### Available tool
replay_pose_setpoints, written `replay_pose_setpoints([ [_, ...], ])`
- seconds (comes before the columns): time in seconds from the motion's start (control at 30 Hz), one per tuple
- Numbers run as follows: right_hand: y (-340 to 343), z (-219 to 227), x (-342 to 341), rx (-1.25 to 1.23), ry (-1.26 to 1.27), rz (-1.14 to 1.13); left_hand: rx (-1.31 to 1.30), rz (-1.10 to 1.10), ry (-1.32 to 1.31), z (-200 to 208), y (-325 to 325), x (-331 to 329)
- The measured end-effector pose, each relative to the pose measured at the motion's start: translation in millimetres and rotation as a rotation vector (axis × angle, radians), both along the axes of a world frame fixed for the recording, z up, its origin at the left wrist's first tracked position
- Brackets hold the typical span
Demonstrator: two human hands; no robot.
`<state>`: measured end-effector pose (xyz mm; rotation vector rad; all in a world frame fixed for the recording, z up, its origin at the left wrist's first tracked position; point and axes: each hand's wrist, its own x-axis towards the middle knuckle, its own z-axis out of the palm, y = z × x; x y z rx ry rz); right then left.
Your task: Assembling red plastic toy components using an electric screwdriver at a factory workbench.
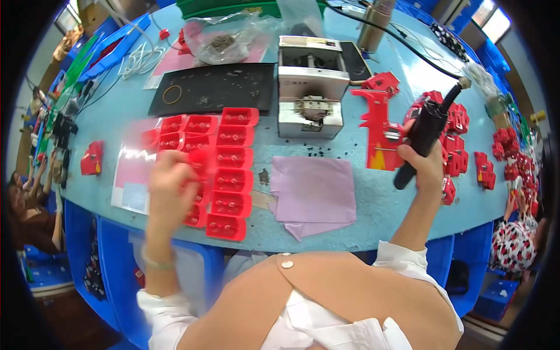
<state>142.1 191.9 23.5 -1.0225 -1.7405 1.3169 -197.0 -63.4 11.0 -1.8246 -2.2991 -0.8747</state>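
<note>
My right hand [429,153] is wrapped round a black electric screwdriver [424,135], which slants over red plastic parts on the right. A cable runs from its upper end. On the left, my left hand [172,184] is blurred by motion, its fingers curled at a smeared red plastic part [201,161]. Below and beside that hand, red plastic housings [231,180] stand in rows, open side up, with small clear details inside. Close to the screwdriver lies a flat red fixture [378,125] with a yellow patch.
A metal screw feeder [312,87] stands at the back centre, with a folded lilac cloth [315,189] in front of it. Loose screws lie on a black mat [213,87] and near the feeder. Several red assemblies [455,146] are heaped on the right. A metal bottle [376,26] stands behind.
</note>
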Motion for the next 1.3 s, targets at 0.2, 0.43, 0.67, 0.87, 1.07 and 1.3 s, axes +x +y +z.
replay_pose_setpoints([
  [0.2,-13,-15,0,-0.057,0.169,0.134,-0.048,-0.293,-0.171,-54,73,121],
  [0.43,-33,-25,-24,-0.056,0.184,0.22,0.088,-0.169,-0.501,-46,90,141],
  [0.67,-41,-31,-43,0.072,0.231,0.41,0.061,-0.295,-1.241,-25,79,128],
  [0.87,-19,-15,-15,0.142,0.172,0.207,-0.006,-0.238,-0.404,-23,81,121],
  [1.07,-15,-26,-6,0.13,0.307,0.178,-0.069,-0.282,-0.214,-38,89,137],
  [1.3,1,-15,-5,0.228,0.371,0.228,-0.054,-0.311,-0.212,-47,93,131],
])
